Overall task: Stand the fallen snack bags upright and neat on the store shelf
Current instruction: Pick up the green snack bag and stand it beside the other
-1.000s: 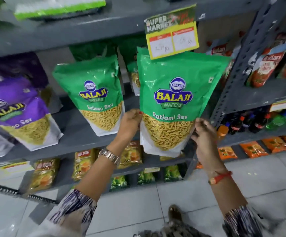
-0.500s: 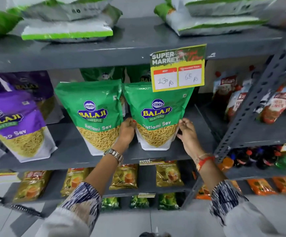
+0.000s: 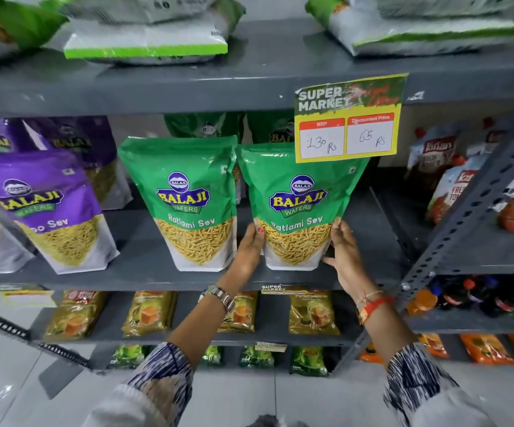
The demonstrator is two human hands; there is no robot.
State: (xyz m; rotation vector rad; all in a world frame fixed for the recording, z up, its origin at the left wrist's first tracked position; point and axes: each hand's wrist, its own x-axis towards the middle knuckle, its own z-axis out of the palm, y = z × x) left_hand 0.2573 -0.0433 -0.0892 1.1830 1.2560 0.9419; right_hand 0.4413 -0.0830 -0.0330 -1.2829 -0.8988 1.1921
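Observation:
A green Ratlami Sev bag (image 3: 298, 195) stands upright on the grey middle shelf (image 3: 144, 272), held between both hands at its lower sides. My left hand (image 3: 249, 251) presses its left edge and my right hand (image 3: 341, 251) grips its right edge. Right beside it on the left stands a second green Ratlami Sev bag (image 3: 184, 198), upright and touching it. More green bags (image 3: 206, 126) stand behind them in shadow. Purple sev bags (image 3: 49, 208) lean at the shelf's left end.
A yellow price tag (image 3: 349, 118) hangs from the upper shelf over the held bag's top. Bags lie flat on the top shelf (image 3: 144, 41). Ketchup pouches (image 3: 446, 186) fill the neighbouring rack on the right, behind a slotted upright (image 3: 465, 211). Gold packets (image 3: 151, 312) sit below.
The bag, held out in front of the shelf a second ago, now stands on the middle shelf next to the other green bag. Both hands stayed on its lower sides.

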